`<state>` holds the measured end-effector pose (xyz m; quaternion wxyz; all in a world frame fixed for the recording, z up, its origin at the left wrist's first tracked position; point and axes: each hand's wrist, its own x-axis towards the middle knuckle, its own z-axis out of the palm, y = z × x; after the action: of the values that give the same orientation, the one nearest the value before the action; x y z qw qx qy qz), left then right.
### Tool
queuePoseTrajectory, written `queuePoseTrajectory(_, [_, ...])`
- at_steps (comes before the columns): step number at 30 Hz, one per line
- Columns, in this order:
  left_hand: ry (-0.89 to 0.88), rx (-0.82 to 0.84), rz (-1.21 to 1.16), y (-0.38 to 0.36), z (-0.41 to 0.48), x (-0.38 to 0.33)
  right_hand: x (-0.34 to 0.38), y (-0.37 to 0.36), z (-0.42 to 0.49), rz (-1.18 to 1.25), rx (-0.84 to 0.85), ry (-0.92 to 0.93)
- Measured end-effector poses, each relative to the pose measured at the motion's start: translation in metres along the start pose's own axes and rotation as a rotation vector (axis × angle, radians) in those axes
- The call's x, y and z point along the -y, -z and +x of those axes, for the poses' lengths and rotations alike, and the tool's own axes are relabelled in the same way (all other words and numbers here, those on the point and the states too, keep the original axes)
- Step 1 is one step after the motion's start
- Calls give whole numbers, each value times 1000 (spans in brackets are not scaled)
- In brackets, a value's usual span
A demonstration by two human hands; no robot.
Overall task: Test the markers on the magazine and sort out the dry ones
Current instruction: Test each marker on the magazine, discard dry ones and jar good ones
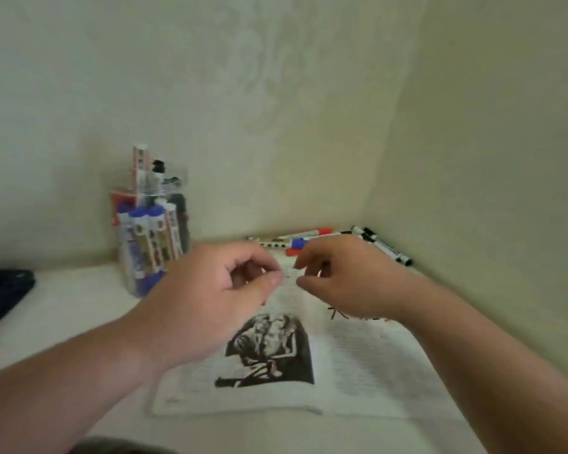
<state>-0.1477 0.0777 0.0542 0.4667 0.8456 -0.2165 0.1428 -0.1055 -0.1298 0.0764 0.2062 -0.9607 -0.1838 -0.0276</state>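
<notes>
Both your hands hang over the open magazine (358, 355), which lies flat on the white desk (79, 316) with a dark printed picture on its left page. Your left hand (210, 299) has its fingers curled in, thumb tip against the forefinger. Your right hand (345, 280) is curled likewise, with thumb and forefinger tips a little apart, and it faces the left hand across a small gap. Blur keeps me from telling whether either hand pinches anything. Black scribbles (336, 313) show on the right page just under your right hand. A clear holder (181, 191) packed with upright markers (145, 244) stands on the desk left of the magazine, near the wall. Loose markers (309, 235) with red, blue and black caps lie along the wall in the corner beyond your hands. A dark blue thing (4, 293) sits at the far left edge.
</notes>
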Motion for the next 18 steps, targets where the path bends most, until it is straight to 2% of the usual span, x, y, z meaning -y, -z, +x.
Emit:
queuePoseTrajectory(5, [19, 89, 97, -69, 73, 25, -107, 14, 36, -211, -150, -308])
queuePoseTrajectory(8, [24, 104, 169, -89, 95, 45, -140, -1, 44, -237, -119, -348])
queuePoseTrajectory(11, [16, 90, 239, -94, 99, 60, -153, -10, 51, -271, -90, -301])
queuePoseTrajectory(14, [10, 75, 266, -92, 92, 68, -155, -10, 51, -319, -144, -237])
queuePoseTrajectory(18, [-58, 78, 289, -94, 98, 71, -154, -6, 45, -285, -168, 12])
